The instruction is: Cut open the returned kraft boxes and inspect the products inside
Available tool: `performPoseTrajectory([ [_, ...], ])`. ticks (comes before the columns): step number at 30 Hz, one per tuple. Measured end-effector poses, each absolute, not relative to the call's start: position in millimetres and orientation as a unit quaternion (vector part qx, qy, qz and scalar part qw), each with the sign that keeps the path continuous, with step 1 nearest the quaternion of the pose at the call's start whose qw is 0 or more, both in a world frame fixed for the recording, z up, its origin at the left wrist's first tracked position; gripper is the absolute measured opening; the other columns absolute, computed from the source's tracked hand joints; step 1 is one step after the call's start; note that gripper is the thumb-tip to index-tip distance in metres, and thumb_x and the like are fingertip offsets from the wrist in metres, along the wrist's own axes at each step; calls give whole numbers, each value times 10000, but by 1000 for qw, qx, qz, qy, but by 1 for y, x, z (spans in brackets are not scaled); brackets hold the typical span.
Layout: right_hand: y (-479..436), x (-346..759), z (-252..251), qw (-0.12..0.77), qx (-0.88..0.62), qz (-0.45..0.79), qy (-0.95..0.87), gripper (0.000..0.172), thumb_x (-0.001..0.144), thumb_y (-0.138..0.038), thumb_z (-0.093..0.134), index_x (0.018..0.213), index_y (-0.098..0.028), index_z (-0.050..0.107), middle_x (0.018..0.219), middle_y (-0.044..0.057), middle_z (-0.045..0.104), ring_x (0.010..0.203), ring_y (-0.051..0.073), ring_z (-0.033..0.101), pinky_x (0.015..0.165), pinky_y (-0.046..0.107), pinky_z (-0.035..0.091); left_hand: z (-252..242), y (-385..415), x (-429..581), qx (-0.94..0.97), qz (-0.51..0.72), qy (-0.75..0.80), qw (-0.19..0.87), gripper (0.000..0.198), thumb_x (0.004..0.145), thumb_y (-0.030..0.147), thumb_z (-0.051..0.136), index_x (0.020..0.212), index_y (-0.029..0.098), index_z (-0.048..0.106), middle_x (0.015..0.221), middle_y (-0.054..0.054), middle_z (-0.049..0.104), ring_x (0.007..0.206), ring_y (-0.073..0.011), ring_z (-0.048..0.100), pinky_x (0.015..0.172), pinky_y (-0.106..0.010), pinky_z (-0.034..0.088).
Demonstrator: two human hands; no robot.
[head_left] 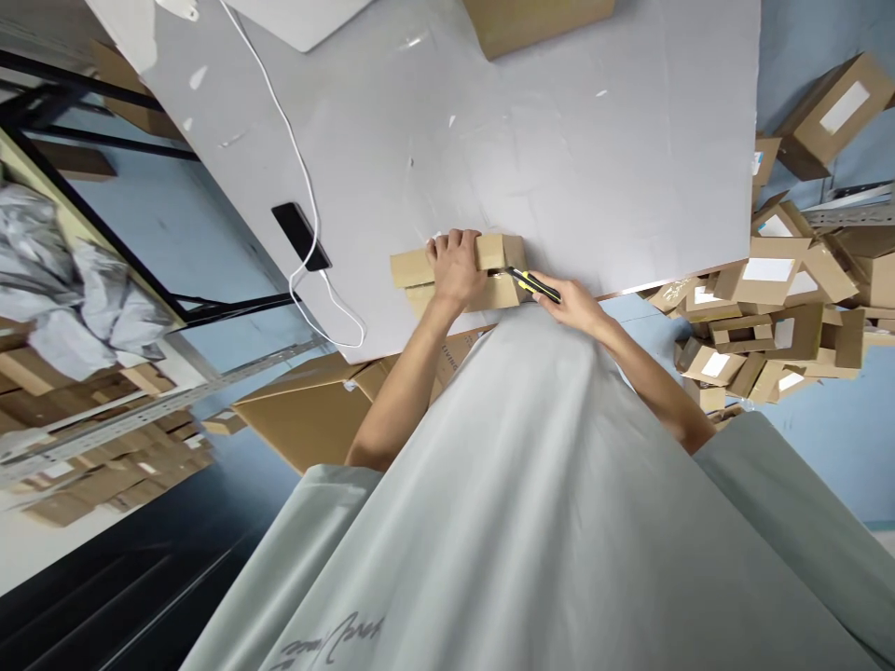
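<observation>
A small cardboard box [502,250] lies at the near edge of the grey table. My left hand [456,266] is laid over its middle, with the fingers bent over the far side, gripping it. In my right hand [570,300] is a black and yellow utility knife [537,284], fingers closed around the handle. The knife's tip meets the slit between the flaps near the box's right end. How deep the blade sits is hidden.
A phone [300,235] with a white cable [285,116] lies on the table [608,149] at left. Another cardboard box [538,23] stands at the far edge. A large open carton [308,410] is below left. Opened boxes [769,270] are heaped at right.
</observation>
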State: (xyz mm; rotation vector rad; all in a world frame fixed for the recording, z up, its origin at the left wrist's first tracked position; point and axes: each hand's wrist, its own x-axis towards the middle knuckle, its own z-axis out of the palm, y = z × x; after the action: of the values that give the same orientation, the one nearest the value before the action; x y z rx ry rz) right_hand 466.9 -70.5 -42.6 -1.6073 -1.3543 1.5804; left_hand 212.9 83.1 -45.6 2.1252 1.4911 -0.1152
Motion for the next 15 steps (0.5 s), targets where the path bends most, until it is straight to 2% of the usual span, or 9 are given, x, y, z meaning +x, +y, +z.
performPoseTrajectory([
  [4,-87,479,-31,188,-571,582,-547,543,1055,-358,792,1598,-353,767,1004,6,900,815,278,816,865,361,627,-43,78,220,775,-69,574,258,819,817,274,761,1623,269,613,1578,-213,664,1568,-585,471,1361,-855,218],
  [7,-94,493,-26,171,-579,561,-566,542,1048,-322,765,1588,-365,771,1004,-1,902,796,283,816,862,364,619,-41,83,224,763,-66,584,269,753,855,309,756,1594,232,639,1561,-243,674,1546,-598,493,1332,-866,237],
  [10,-97,513,-35,215,-609,523,-556,492,1069,-379,711,1553,-319,776,1189,33,904,1002,312,846,930,376,636,-36,91,224,763,-46,576,289,655,893,343,767,1535,246,679,1452,-215,739,1460,-554,596,1291,-820,366],
  [12,-94,530,-52,218,-654,487,-536,474,1108,-423,637,1534,-255,758,1212,83,889,1064,330,834,954,397,641,-29,96,222,766,-51,560,311,689,900,365,798,1564,242,662,1445,-195,750,1407,-504,654,1261,-738,467],
  [14,-88,545,-74,166,-718,429,-522,464,1137,-414,558,1496,-187,745,1205,155,862,1065,357,812,957,430,638,-19,102,216,773,-50,536,335,754,921,393,812,1630,226,616,1516,-187,727,1390,-453,683,1239,-646,532],
  [15,-84,551,-85,132,-746,392,-521,453,1138,-383,532,1473,-161,743,1262,198,836,1099,371,798,974,447,632,-12,104,212,780,-43,523,341,775,937,405,811,1658,220,595,1560,-184,706,1399,-435,684,1241,-614,541],
])
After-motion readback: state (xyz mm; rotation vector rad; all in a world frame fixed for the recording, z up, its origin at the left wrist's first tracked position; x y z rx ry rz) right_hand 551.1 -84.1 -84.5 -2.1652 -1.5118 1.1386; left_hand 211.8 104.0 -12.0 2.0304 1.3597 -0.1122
